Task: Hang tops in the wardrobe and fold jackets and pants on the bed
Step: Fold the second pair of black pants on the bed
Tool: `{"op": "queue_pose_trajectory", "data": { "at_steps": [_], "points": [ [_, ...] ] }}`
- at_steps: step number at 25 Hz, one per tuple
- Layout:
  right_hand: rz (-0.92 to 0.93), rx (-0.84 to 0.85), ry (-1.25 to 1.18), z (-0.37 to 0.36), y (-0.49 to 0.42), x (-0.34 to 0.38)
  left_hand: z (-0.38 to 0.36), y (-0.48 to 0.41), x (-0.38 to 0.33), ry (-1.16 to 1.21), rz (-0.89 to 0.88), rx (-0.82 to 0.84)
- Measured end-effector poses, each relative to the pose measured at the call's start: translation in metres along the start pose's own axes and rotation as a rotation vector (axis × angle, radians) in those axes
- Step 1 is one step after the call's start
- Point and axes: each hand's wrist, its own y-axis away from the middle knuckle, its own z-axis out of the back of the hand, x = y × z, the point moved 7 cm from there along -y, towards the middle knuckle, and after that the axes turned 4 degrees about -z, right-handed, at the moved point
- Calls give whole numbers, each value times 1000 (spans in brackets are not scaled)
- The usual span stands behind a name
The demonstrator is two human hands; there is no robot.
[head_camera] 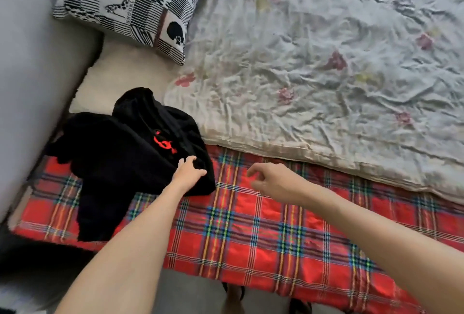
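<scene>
A black hooded jacket (130,163) with a red logo lies crumpled on the red plaid sheet (251,233) at the bed's left end. My left hand (188,171) rests on the jacket's right edge, thumb and fingers curled into the cloth. My right hand (268,180) hovers just above the plaid sheet to the right of the jacket, fingers loosely curled and holding nothing. No other clothing or wardrobe is in view.
A rumpled pale floral quilt (326,67) covers the far side of the bed. A black-and-white patterned pillow (133,4) lies at the top left. A grey padded headboard (32,62) runs along the left. The floor and my feet (236,293) show below the bed's edge.
</scene>
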Motion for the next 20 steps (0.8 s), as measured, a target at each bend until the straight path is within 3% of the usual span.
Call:
{"op": "queue_pose_trajectory", "data": {
  "at_steps": [3,7,12,15,20],
  "points": [
    [-59,1,-13,-3,-5,-20,-5,-15,9,105,60,-26],
    [-87,-22,-37,7,9,-27,34,17,-17,404,67,-212],
    [-27,-24,-1,39,70,-30,160,135,-134,27,-452,-363],
    [30,-45,-306,74,116,-15,207,247,-223,-73,-700,-252],
    [538,-355,-480,177,231,58,212,439,-366,-284,-938,-97]
  ]
}}
